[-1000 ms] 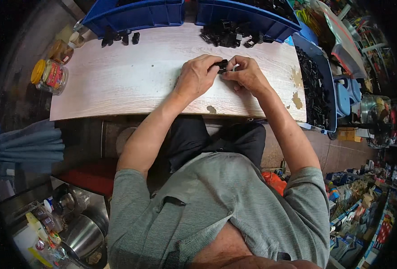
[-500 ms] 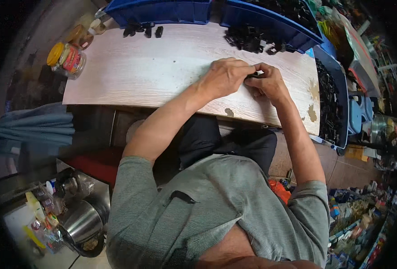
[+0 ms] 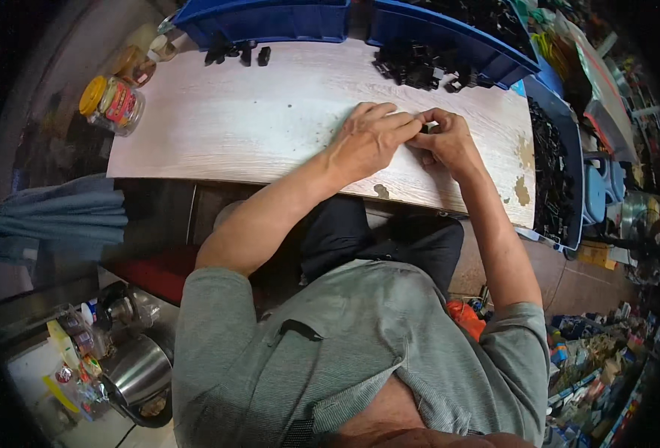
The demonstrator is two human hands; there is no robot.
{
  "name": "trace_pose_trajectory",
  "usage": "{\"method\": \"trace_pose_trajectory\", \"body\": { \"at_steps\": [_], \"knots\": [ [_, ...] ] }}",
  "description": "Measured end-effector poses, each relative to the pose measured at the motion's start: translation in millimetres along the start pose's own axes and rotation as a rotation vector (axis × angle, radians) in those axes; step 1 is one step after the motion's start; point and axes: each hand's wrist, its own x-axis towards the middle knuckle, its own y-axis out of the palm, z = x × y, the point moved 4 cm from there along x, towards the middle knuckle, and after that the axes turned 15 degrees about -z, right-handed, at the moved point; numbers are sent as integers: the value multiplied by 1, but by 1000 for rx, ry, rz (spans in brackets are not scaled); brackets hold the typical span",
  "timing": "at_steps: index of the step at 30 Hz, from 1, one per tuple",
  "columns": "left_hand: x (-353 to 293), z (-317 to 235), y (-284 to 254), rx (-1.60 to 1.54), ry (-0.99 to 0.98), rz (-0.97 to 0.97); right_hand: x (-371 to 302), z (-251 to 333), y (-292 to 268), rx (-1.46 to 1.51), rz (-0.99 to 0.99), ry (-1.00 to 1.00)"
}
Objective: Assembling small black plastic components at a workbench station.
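Over the right half of the pale wood-grain table [image 3: 218, 142], my two hands meet at the fingertips. A small black plastic part [image 3: 424, 128] shows between them, mostly covered by fingers. My right hand [image 3: 449, 143] pinches it between thumb and forefinger. My left hand [image 3: 369, 140] is closed, its thumb and forefinger reaching to the same part from the left; its other fingers are curled. Beyond my hands lies a heap of black plastic parts [image 3: 408, 67]. A few more black parts [image 3: 233, 54] lie in a small group at the far left of the table.
Two blue bins [image 3: 270, 22] [image 3: 457, 37] stand along the far edge, the right one holding black parts. Another bin [image 3: 577, 194] full of black pieces stands against the table's right side. A yellow-lidded jar [image 3: 113, 104] is at the left edge. A steel kettle [image 3: 139, 369] stands lower left.
My left hand has drawn slightly back and its fingers have shifted at the black part. My right hand stays almost in place. The whole view has moved a little.
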Motion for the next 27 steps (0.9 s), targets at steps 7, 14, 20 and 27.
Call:
{"method": "trace_pose_trajectory", "body": {
  "at_steps": [7,14,20,27],
  "knots": [
    [19,36,-20,122,-133,-67,-2,-1,-7,97,-23,68],
    [13,182,-84,753,-365,-150,12,-24,-78,218,-297,107],
    [6,198,-76,726,-472,21,32,-37,-173,445,-725,97],
    [10,150,-66,153,-633,-162,69,-48,-173,244,-713,81]
  ]
}}
